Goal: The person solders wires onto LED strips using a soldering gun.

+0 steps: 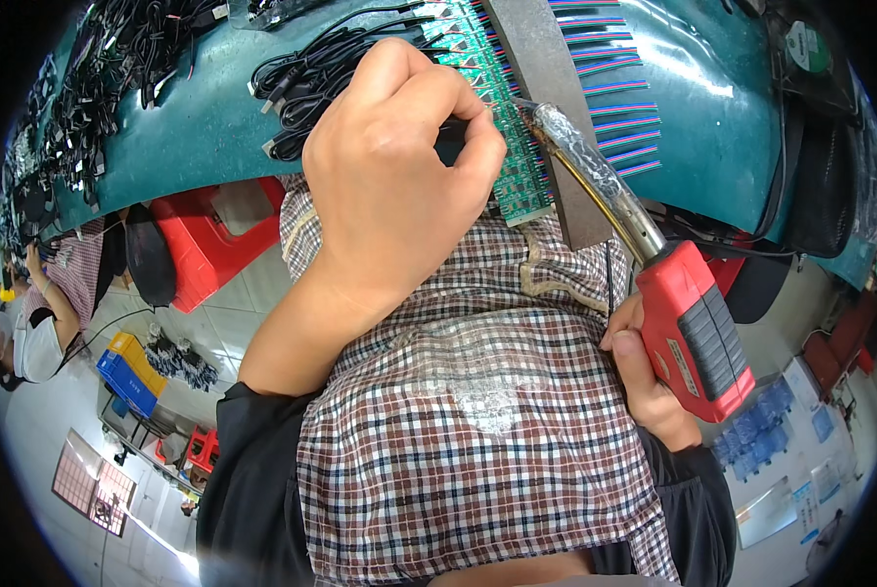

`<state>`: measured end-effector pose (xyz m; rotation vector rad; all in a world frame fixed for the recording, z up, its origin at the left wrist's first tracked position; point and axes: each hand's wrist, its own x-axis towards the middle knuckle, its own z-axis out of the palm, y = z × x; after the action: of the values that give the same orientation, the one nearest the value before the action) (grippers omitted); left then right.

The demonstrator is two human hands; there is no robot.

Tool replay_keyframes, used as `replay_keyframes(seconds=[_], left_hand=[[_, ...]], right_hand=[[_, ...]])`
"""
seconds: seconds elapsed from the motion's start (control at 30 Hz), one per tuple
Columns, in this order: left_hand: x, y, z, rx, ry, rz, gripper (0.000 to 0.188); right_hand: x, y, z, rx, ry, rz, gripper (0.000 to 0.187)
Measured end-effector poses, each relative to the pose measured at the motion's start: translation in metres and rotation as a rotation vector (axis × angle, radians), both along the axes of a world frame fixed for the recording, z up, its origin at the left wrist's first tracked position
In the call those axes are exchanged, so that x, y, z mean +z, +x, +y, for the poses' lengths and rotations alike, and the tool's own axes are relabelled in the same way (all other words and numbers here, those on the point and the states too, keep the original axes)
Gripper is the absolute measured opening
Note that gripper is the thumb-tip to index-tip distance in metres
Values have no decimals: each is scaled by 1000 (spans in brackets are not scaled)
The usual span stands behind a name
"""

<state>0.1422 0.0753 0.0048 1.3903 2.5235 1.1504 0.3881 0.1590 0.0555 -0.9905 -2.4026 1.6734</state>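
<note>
My left hand (394, 166) is closed in a pinch over the left edge of a long green circuit board (521, 186). Whatever its fingertips hold is hidden. In my right hand (644, 382) is a red and black soldering gun (697, 328), its metal tube slanting up and left. The gun's tip reaches the board just right of my left fingertips. A heavy grey metal bar (541, 64) lies along the board's right side. Black cables (326, 83) lie beside my left hand, some with ends at the board's upper part.
Short multicoloured ribbon wires (614, 88) stick out right of the bar across the green table (722, 147). More black cables (76, 108) are heaped at the far left. A red stool (199, 254) stands below the table edge. Another person (42, 333) sits at the left.
</note>
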Motion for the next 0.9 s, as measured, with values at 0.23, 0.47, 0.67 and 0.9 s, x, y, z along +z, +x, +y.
replay_keyframes(seconds=[0.23,0.47,0.67,0.9], left_hand=[[0,0,-1,-4,10,0,9],[-1,0,-1,-2,-4,-2,9],[-1,0,-1,-4,6,5,9],[0,-1,-1,-2,-5,7,8]], right_hand=[[-2,-1,-1,14,42,2,19],[-4,-3,0,17,31,5,19],[3,-1,1,28,24,-25,18],[4,-1,1,-4,-15,-11,17]])
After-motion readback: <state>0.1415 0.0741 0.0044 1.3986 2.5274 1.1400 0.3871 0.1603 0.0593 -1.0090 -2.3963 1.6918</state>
